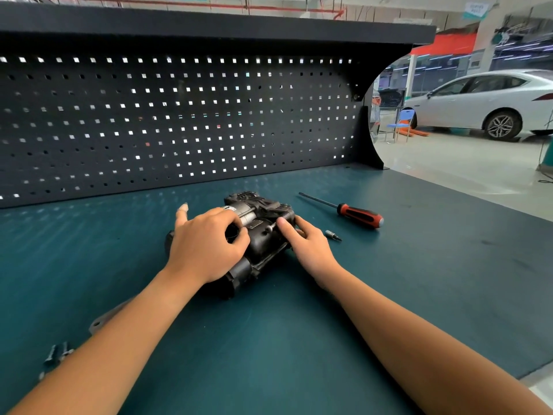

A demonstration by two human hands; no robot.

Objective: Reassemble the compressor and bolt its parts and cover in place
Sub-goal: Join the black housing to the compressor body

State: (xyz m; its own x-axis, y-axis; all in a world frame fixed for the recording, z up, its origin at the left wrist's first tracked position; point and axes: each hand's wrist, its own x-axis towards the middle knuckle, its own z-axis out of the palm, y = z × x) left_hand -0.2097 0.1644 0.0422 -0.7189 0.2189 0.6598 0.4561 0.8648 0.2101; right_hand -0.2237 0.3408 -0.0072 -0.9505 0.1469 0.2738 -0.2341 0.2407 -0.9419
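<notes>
Two hands work on one compressor (263, 235), a black finned block lying at the middle of the teal worktop (419, 265). The left hand (206, 244) lies over its left end, fingers curled down onto the silver cylinder on top and thumb tucked in against it, so it grips the body; one finger sticks up clear of it. That hand hides the compressor's left end.

The right hand (305, 241) sits against the compressor's right side. One fingertip touches a small silver bolt (271, 226) standing out of the housing, and the other fingers are bent beside the casing. Whether the hand pinches the bolt or only touches it I cannot tell.

One screwdriver (356, 215) with a red and black handle lies right of the compressor, apart from it. One short bit (333, 235) lies just beside the right hand.

At the lower left, a grey plate (104, 320) shows only an edge past the left forearm. Below it lie small dark fasteners (57, 354), perhaps two, too blurred to count surely.

One pegboard (179, 121) backs the worktop. One white car (484, 106), cut off by the frame, and one blue chair (402, 122) stand at the upper right.
</notes>
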